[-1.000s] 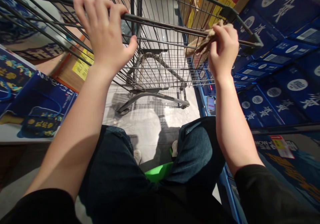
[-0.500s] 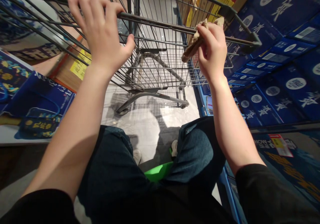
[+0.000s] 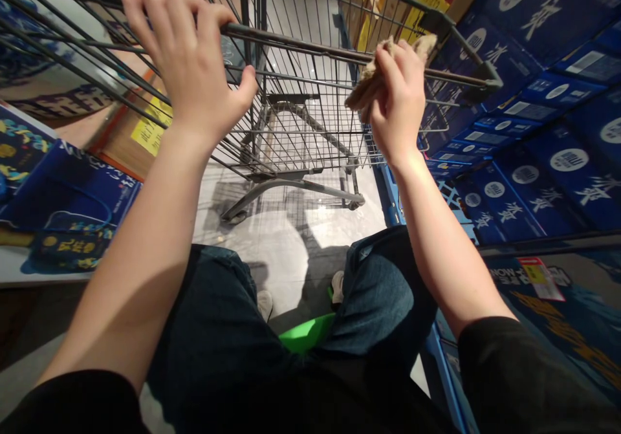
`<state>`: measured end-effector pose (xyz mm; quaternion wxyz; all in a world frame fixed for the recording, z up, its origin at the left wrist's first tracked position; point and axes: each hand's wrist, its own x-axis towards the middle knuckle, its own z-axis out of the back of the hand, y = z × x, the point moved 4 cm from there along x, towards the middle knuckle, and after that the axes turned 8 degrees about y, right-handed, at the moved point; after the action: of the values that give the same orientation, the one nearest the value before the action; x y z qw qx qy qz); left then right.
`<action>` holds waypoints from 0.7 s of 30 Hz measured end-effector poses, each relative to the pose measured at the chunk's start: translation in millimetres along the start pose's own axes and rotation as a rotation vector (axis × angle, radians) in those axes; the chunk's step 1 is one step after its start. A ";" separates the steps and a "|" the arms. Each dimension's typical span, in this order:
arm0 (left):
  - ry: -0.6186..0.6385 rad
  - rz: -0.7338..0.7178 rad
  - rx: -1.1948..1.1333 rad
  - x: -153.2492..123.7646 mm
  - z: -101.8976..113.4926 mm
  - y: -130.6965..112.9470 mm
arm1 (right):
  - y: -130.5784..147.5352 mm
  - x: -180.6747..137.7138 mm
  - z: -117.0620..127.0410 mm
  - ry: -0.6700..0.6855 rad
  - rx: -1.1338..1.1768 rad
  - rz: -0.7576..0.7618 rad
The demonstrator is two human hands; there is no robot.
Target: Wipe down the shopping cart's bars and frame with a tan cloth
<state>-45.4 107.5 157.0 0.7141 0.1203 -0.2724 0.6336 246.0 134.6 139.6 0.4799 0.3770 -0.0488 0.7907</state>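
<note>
A wire shopping cart stands in front of me, its grey top rail running across the view. My left hand hooks its fingers over that rail at the left, with the thumb held apart below it. Further right, my right hand is closed on a crumpled, brownish cloth, pressing it around the same rail. Some of the cloth sticks out beyond the knuckles. The rail beneath the cloth is hidden, and so are my left fingertips.
Stacked blue cartons rise close on the right, on blue pallets. At the left stand a blue printed box, a brown carton and blue-and-white jars. A green seat shows between my knees.
My right hand has slid a little to the left along the rail with the cloth. My left hand keeps its place on the rail; the whole view has shifted slightly.
</note>
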 end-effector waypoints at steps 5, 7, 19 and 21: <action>0.012 -0.007 0.004 -0.1 -0.5 0.1 | -32.9 3.7 15.3 -0.071 -0.037 -0.057; 0.014 -0.015 0.002 0.9 -1.4 0.5 | -66.6 3.7 24.9 -0.188 -0.055 -0.173; -0.022 -0.023 -0.046 2.7 -1.4 3.1 | -24.4 3.8 4.2 0.030 0.023 0.014; -0.022 -0.019 -0.044 2.7 -1.0 3.5 | -38.1 3.6 11.9 0.004 0.023 -0.024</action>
<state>-48.4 110.9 157.0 0.7197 0.1138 -0.2930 0.6190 282.0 152.4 139.5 0.4852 0.3814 -0.0344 0.7861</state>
